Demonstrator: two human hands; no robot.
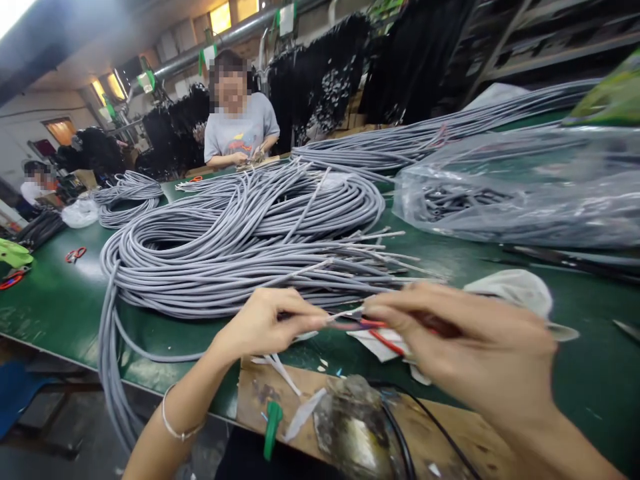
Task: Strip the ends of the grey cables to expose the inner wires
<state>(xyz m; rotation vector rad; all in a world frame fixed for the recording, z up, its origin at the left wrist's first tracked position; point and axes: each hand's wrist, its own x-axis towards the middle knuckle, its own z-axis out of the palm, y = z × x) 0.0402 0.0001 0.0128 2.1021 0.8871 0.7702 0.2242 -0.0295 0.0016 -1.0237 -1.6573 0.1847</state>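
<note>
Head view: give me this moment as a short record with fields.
Left hand: pinches thin wires
Right hand: pinches the same wires, farther right
By right hand: red handle; held or lying, unclear
Behind hands: gray cables, coiled on green table
Near edge: wooden board, green plastic piece
Right side: clear plastic bag
Across table: another person

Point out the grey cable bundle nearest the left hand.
The big looped pile at centre, just beyond the left hand; the small coil at left and straight bundle behind lie farther off.
</note>
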